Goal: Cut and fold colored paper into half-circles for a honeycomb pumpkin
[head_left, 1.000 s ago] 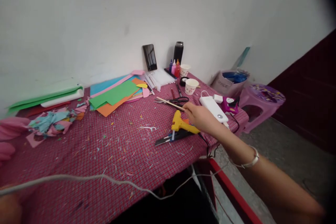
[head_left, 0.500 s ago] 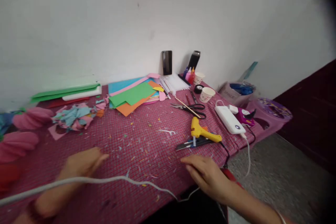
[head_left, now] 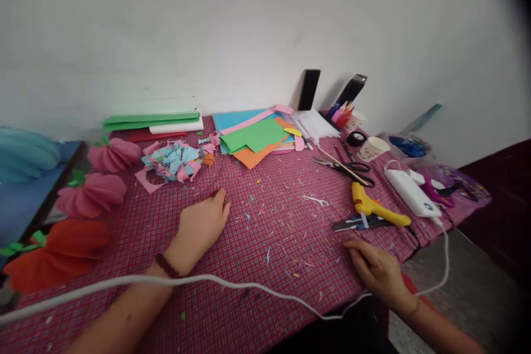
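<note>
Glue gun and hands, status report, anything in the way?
Left hand over tablecloth, right hand near its front edge, nothing seen in either. Yellow glue gun lying beyond right hand. White cable crossing before left forearm.

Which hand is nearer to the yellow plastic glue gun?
Right. The right hand is just this side of the yellow plastic glue gun, not touching it; the left hand is well to its left.

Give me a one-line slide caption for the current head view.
Left hand near a pile of paper scraps, right hand near a yellow glue gun, checked tablecloth below.
</note>
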A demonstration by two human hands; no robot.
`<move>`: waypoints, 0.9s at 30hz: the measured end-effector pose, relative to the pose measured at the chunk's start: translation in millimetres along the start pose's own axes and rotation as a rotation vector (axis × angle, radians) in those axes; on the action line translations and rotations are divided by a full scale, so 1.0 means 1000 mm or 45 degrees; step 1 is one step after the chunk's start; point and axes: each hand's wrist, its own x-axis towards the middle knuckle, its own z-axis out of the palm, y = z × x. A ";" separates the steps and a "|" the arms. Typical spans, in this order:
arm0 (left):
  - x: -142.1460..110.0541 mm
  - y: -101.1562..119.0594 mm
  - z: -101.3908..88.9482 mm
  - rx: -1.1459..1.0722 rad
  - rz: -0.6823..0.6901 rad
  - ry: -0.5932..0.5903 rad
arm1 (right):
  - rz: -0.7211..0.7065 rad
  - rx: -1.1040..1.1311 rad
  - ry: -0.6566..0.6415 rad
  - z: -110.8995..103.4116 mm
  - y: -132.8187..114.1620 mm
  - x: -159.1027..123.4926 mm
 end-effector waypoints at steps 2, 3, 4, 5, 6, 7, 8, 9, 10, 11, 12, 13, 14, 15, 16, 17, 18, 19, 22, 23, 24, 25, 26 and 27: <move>0.006 -0.011 -0.002 0.014 -0.074 0.001 | 0.040 0.008 -0.046 -0.001 -0.003 0.001; 0.008 -0.017 -0.002 0.017 -0.106 0.002 | 0.062 0.011 -0.064 -0.002 -0.004 0.002; 0.010 -0.023 -0.002 0.018 -0.135 0.001 | 0.082 0.016 -0.077 -0.003 -0.005 0.002; 0.012 -0.029 0.000 0.015 -0.159 0.002 | 0.098 0.021 -0.084 -0.003 -0.006 0.002; 0.013 -0.034 0.001 0.007 -0.171 0.009 | 0.107 0.030 -0.081 -0.003 -0.007 0.002; 0.013 -0.038 0.004 -0.005 -0.173 0.026 | 0.107 0.041 -0.068 -0.003 -0.008 0.001; 0.014 -0.041 0.007 -0.022 -0.163 0.046 | 0.100 0.054 -0.056 -0.003 -0.008 0.000; 0.013 -0.044 0.009 -0.040 -0.141 0.067 | 0.088 0.068 -0.046 -0.003 -0.008 -0.001; 0.013 -0.046 0.012 -0.056 -0.116 0.087 | 0.068 0.087 -0.039 -0.002 -0.008 -0.003; 0.012 -0.047 0.013 -0.065 -0.096 0.112 | 0.043 0.109 -0.038 -0.003 -0.008 -0.004; 0.010 -0.048 0.015 -0.064 -0.082 0.136 | 0.014 0.136 -0.043 -0.003 -0.008 -0.006; 0.009 -0.048 0.015 -0.052 -0.062 0.156 | -0.014 0.167 -0.055 -0.005 -0.008 -0.007; 0.008 -0.047 0.015 -0.031 -0.017 0.159 | -0.043 0.205 -0.077 -0.006 -0.008 -0.007; 0.006 -0.045 0.014 -0.009 0.046 0.145 | -0.067 0.250 -0.103 -0.009 -0.008 -0.007; 0.006 -0.042 0.013 0.010 0.113 0.117 | -0.090 0.301 -0.138 -0.011 -0.007 -0.006; 0.005 -0.039 0.011 0.017 0.161 0.090 | -0.113 0.355 -0.169 -0.013 -0.006 -0.003; 0.005 -0.034 0.009 0.007 0.173 0.082 | -0.138 0.408 -0.196 -0.016 -0.006 0.001; 0.005 -0.029 0.005 -0.022 0.142 0.105 | -0.169 0.457 -0.219 -0.018 -0.006 0.006; 0.010 -0.018 -0.013 -0.185 -0.117 0.336 | -0.284 0.599 -0.243 -0.022 -0.016 0.029; 0.012 -0.017 -0.022 -0.247 -0.197 0.422 | -0.319 0.663 -0.239 -0.022 -0.023 0.037; 0.014 -0.019 -0.032 -0.307 -0.271 0.496 | -0.346 0.729 -0.257 -0.022 -0.031 0.045; 0.015 -0.024 -0.043 -0.357 -0.345 0.557 | -0.381 0.789 -0.309 -0.021 -0.039 0.052; 0.017 -0.032 -0.055 -0.390 -0.412 0.601 | -0.413 0.849 -0.347 -0.020 -0.048 0.059; 0.018 -0.041 -0.066 -0.405 -0.484 0.629 | -0.445 0.905 -0.402 -0.018 -0.057 0.064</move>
